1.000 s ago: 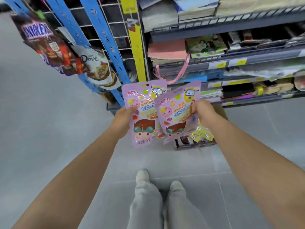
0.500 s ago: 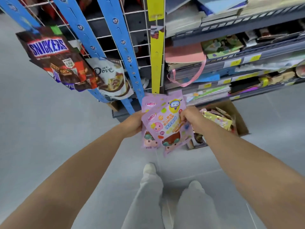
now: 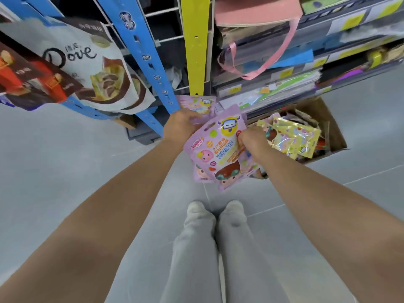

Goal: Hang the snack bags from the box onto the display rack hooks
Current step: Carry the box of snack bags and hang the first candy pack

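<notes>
Fingers (image 3: 242,136) of the right hand (image 3: 253,143) are curling over the right edge of the front purple snack bag (image 3: 215,149) and pinching it at the centre of the frame. The left-hand fingers (image 3: 193,119), belonging to the left hand (image 3: 180,126), are curling round the upper part of the rear purple snack bag (image 3: 197,103). The rear bag is lying directly behind the front one, overlapping it. Its top is showing above the left hand and its lower corner is showing below the front bag's left edge. Both bags are being held in the air, tilted, just below the lower end of the yellow hanging strip (image 3: 194,44) and just right of the blue hanging strip (image 3: 142,55).

The cardboard box (image 3: 332,123) is sitting open on the floor (image 3: 54,160) at centre right, under the lowest shelf (image 3: 273,99). It is holding yellow snack bags (image 3: 293,136) and other packets. The right hand is just left of the box.

A white Dove bag (image 3: 87,68) is hanging at the upper left, partly overlapped by a dark red-and-brown bag (image 3: 28,84) at the left edge. A pink bag with a looped strap (image 3: 258,12) is sitting on the shelving at the upper right. The person's grey trouser legs (image 3: 196,248) and pale shoes (image 3: 196,207) are showing at bottom centre.
</notes>
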### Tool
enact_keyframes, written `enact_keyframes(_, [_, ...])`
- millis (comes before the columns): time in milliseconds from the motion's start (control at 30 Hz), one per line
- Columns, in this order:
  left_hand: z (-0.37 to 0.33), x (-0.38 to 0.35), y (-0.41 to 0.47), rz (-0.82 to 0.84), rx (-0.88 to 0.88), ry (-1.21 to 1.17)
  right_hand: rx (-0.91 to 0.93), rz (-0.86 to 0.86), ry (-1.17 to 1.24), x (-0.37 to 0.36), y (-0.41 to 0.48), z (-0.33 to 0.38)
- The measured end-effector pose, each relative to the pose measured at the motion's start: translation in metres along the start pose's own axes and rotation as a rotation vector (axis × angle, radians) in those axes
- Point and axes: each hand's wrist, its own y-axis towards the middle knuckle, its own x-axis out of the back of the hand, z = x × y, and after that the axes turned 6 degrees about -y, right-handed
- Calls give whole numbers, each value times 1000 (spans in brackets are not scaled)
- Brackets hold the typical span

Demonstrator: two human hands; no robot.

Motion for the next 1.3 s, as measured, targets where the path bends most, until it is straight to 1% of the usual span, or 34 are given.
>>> enact_keyframes(33, [6, -9, 9, 22, 26, -6, -11, -14, 6, -4, 13, -5])
enact_keyframes(67, [9, -16, 16, 36, 33, -61, -22, -10, 15, -7, 25, -10])
enact_keyframes(133, [15, -29, 28, 15, -5, -216, -23, 44, 22, -13, 48, -15])
enact_keyframes(167, [17, -36, 34, 17, -34, -244, -16, 55, 24, -15, 60, -16])
enact_keyframes(200, [20, -41, 39, 36, -63, -213, -27, 45, 11, -16, 68, -15])
enact_keyframes(267, [21, -49, 52, 46, -141, -41, -62, -4, -5, -18, 83, -12])
enact_keyframes(333, [23, -55, 66, -12, -281, 132, -74, -4, 5, -23, 94, -9])
enact_keyframes(367, [24, -57, 71, -41, -342, 183, -62, 3, 24, -26, 99, -6])
enact_keyframes(400, [27, -59, 77, -68, -370, 182, -41, 15, 31, -29, 106, -6])
enact_keyframes(433, [29, -58, 83, -92, -355, 129, -22, 33, 12, -31, 110, -3])
enact_keyframes(467, [33, -57, 89, -117, -303, 41, -1, 43, -2, -32, 113, 0])
enact_keyframes(633, [29, -43, 115, -276, 140, -353, 62, 24, 170, -18, 118, 24])
enact_keyframes(733, [13, -36, 128, -397, 265, -471, 53, 18, 154, -6, 125, 45])
enact_keyframes(867, [3, -39, 131, -513, 340, -466, 56, 4, 107, 1, 136, 56])
enact_keyframes(967, [2, -44, 133, -556, 380, -505, 50, 35, 162, 3, 138, 51])
enact_keyframes(1100, [1, -42, 138, -514, 363, -513, 34, 16, 324, -4, 141, 45])
enact_keyframes(1200, [3, -41, 140, -481, 344, -464, 39, 38, 324, -7, 140, 43])
enact_keyframes(1300, [3, -40, 143, -441, 371, -469, 39, 48, 338, -7, 140, 44])
